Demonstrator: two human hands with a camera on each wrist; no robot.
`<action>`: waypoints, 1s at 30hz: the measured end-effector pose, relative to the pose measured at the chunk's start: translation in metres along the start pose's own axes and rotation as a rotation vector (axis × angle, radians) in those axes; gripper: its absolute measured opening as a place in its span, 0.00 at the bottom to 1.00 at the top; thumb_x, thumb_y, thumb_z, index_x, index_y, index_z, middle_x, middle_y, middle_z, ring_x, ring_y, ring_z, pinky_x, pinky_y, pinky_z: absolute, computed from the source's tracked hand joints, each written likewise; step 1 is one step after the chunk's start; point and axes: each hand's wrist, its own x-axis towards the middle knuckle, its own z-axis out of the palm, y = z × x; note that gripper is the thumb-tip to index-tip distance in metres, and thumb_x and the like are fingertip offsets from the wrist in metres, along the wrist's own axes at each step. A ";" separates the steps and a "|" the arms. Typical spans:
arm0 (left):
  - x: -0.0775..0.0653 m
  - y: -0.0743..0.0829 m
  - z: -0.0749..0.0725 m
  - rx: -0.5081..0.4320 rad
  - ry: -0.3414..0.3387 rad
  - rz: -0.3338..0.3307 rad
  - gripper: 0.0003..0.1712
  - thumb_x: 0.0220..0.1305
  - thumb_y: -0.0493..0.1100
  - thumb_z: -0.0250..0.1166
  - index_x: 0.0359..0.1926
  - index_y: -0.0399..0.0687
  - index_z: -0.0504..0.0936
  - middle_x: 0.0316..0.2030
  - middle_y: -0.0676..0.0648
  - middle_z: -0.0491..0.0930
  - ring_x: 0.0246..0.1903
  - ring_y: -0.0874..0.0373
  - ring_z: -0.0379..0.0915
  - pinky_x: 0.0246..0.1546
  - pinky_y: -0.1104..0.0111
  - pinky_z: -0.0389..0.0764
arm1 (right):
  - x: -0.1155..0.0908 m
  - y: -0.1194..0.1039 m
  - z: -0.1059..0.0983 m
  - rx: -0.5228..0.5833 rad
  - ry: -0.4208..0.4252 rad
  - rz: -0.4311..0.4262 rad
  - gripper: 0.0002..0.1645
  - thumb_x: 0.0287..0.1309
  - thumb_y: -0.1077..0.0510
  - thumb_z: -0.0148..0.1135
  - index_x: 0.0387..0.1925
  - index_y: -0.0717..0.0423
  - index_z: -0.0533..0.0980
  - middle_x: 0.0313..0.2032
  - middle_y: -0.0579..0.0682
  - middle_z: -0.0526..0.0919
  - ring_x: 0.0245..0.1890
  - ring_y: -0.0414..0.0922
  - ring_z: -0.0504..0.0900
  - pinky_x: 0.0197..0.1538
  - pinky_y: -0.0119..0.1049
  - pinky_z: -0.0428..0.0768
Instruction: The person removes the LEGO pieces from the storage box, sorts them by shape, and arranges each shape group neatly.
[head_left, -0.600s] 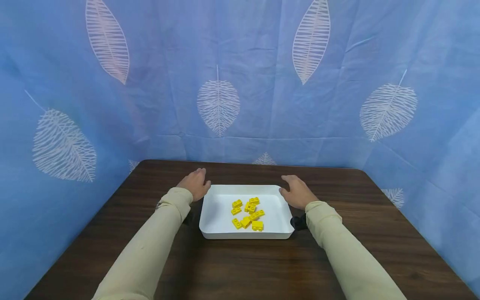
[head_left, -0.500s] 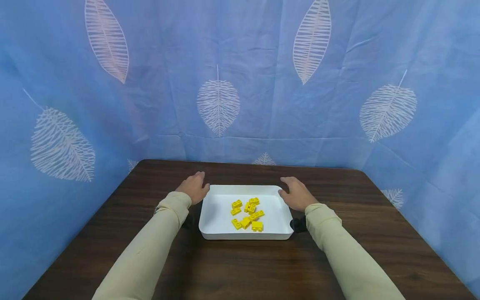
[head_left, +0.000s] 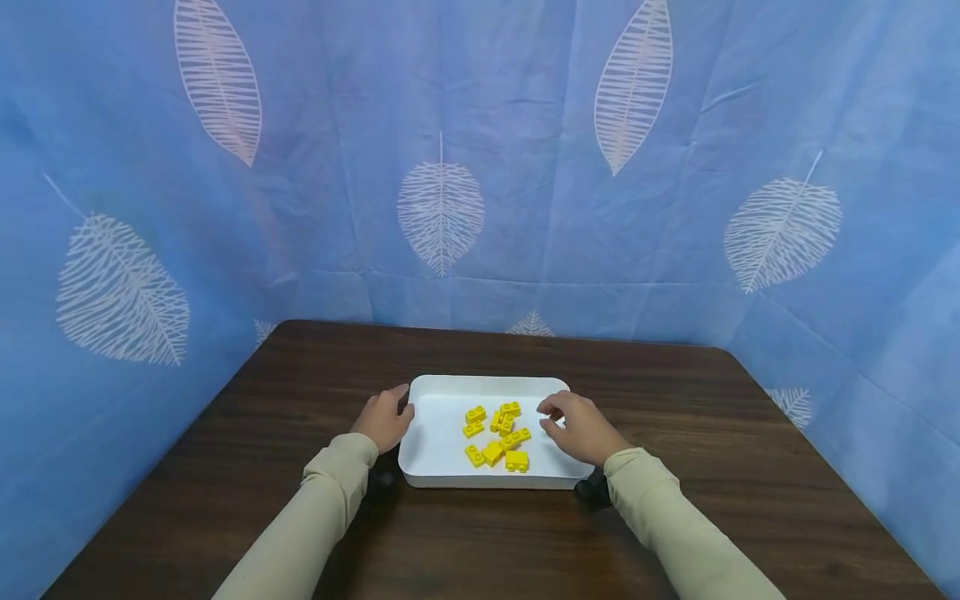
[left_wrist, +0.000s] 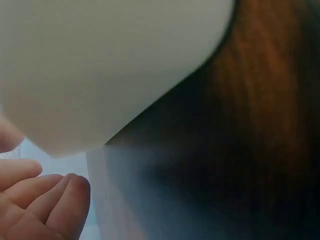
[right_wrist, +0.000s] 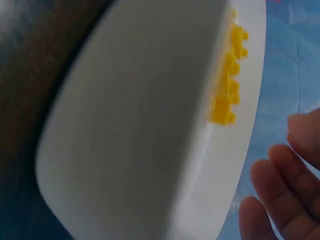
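A shallow white tray (head_left: 437, 442) holds several yellow toy building bricks (head_left: 517, 461), loosely scattered around its middle. My left hand (head_left: 384, 421) is at the tray's left edge, with fingertips right by the rim and nothing in its grasp. In the left wrist view, that hand's loosely bent fingers (left_wrist: 70, 205) lie beside the tray's outer wall (left_wrist: 110, 65). Over the right side of the tray hovers my right hand (head_left: 587, 429), thumb and fingers apart and bent toward the bricks. The right wrist view shows its fingers (right_wrist: 280, 195) holding nothing, apart from the bricks (right_wrist: 227, 85).
The tray stands on a dark brown wooden table (head_left: 480, 542) with rounded far corners. Behind and on both sides hangs a blue curtain (head_left: 517, 208) with white leaf prints. A black wrist device (head_left: 594, 492) shows below the right sleeve, near the tray's front right corner.
Both hands have come down and nearer. The left has reached the tray's left rim; the right has moved inward over the tray, its fingers more bent. The bricks keep their arrangement.
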 end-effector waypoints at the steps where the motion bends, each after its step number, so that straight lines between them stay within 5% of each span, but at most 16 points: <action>1: 0.000 -0.002 0.002 -0.010 -0.001 -0.004 0.28 0.67 0.39 0.54 0.65 0.29 0.64 0.63 0.33 0.66 0.63 0.41 0.62 0.59 0.49 0.65 | -0.001 -0.001 0.002 -0.003 -0.007 -0.014 0.11 0.55 0.62 0.64 0.41 0.58 0.80 0.39 0.48 0.81 0.38 0.43 0.78 0.45 0.40 0.78; 8: -0.002 -0.011 0.011 -0.042 -0.017 0.032 0.28 0.67 0.35 0.53 0.65 0.27 0.62 0.63 0.31 0.65 0.63 0.41 0.61 0.59 0.49 0.66 | -0.009 -0.004 0.013 0.005 -0.131 -0.141 0.04 0.53 0.62 0.66 0.33 0.52 0.81 0.32 0.40 0.80 0.33 0.38 0.76 0.40 0.34 0.78; 18: -0.006 -0.014 0.015 -0.006 0.006 0.061 0.27 0.66 0.32 0.53 0.64 0.25 0.63 0.61 0.29 0.67 0.59 0.41 0.68 0.53 0.52 0.72 | -0.007 -0.011 0.020 0.052 -0.274 -0.277 0.11 0.50 0.59 0.69 0.38 0.56 0.85 0.36 0.44 0.83 0.38 0.41 0.80 0.44 0.36 0.79; 30: 0.008 -0.016 0.013 0.049 -0.023 0.077 0.28 0.65 0.33 0.55 0.64 0.26 0.63 0.59 0.29 0.69 0.53 0.44 0.74 0.50 0.53 0.75 | 0.009 -0.013 0.028 -0.038 -0.328 -0.233 0.17 0.47 0.60 0.71 0.42 0.57 0.84 0.38 0.45 0.83 0.36 0.35 0.78 0.43 0.30 0.79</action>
